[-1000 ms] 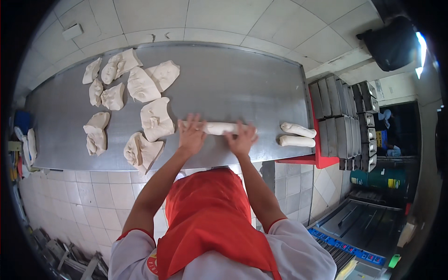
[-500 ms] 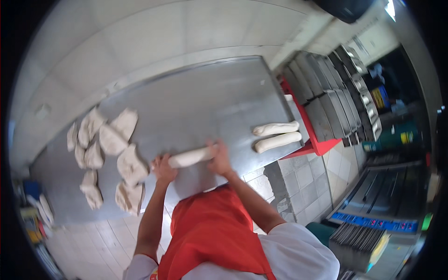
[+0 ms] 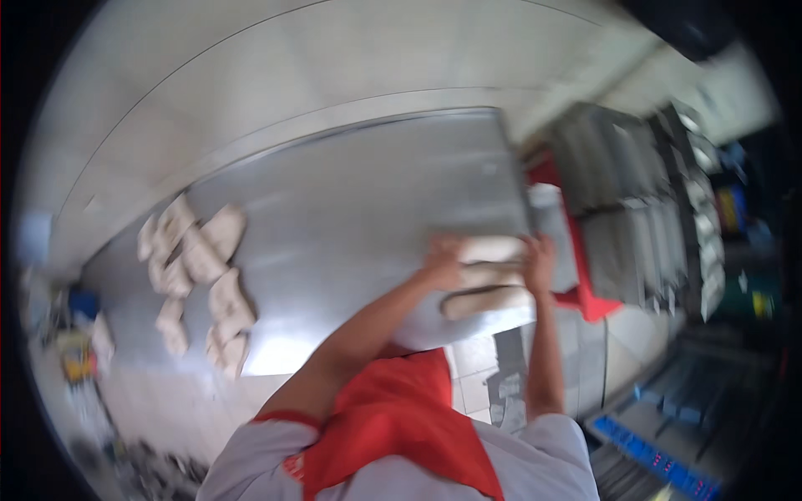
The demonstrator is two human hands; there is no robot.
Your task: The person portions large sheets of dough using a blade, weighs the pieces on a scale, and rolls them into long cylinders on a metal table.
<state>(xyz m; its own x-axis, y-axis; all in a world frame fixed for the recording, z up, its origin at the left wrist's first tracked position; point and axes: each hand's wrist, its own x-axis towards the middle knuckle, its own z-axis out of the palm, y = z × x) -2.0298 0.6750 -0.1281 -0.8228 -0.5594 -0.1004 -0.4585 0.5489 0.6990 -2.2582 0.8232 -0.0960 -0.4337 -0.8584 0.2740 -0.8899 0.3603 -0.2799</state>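
Both my hands are at the right end of the metal table. My left hand [image 3: 444,260] grips the left end of a pale dough roll [image 3: 493,248], and my right hand [image 3: 539,260] has its other end. The fingers are blurred, but they appear curled round the roll. Two more dough rolls lie side by side just nearer to me: one dough roll [image 3: 491,275] right against the held one, then another dough roll [image 3: 489,302]. On the left part of the table sits a loose group of irregular dough pieces [image 3: 231,302].
The steel table [image 3: 351,192] runs along a tiled wall. Past its right end stand a red frame [image 3: 597,305] and stacked metal baking pans [image 3: 614,159]. A machine with a blue control strip [image 3: 652,459] is at the lower right. Small items [image 3: 79,355] crowd the far left.
My hands have carried the dough roll from the middle of the table to the right, beside the other two rolls. The view has shifted slightly.
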